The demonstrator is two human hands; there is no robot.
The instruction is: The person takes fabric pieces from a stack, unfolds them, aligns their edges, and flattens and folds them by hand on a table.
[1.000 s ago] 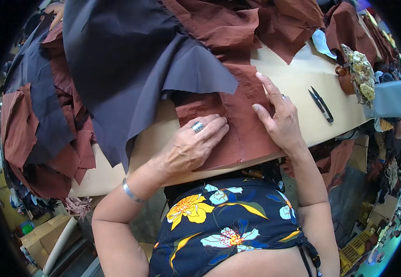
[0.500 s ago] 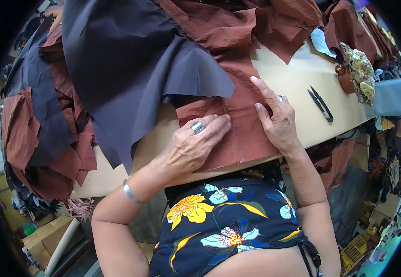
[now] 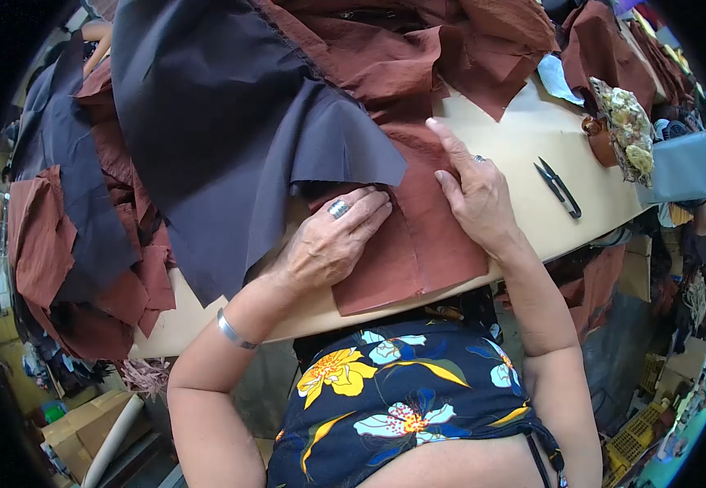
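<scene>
A rust-brown cloth [image 3: 438, 244] with a lengthwise seam or crease lies over the table's near edge. My left hand [image 3: 333, 236], with a silver ring and bracelet, rests on its left part. The fingers are extended close together, their tips beside the edge of a dark grey cloth [image 3: 207, 138]; the thumb is hidden. On the cloth's right side lies my right hand [image 3: 483, 199], its index finger stretched away from me and the thumb apart. Neither hand visibly grips anything.
Black thread snips [image 3: 559, 189] lie on the pale table [image 3: 524, 146] to the right. Beyond them stand a brown pot [image 3: 602, 145], a crusty yellowish slab [image 3: 628, 134] and a grey-blue box [image 3: 682, 169]. More rust and dark cloth [image 3: 44, 236] hangs at the left.
My left hand has slid forward and left over the rust-brown cloth, uncovering more of its near part. My right hand has shifted slightly forward and left. The view has moved a little.
</scene>
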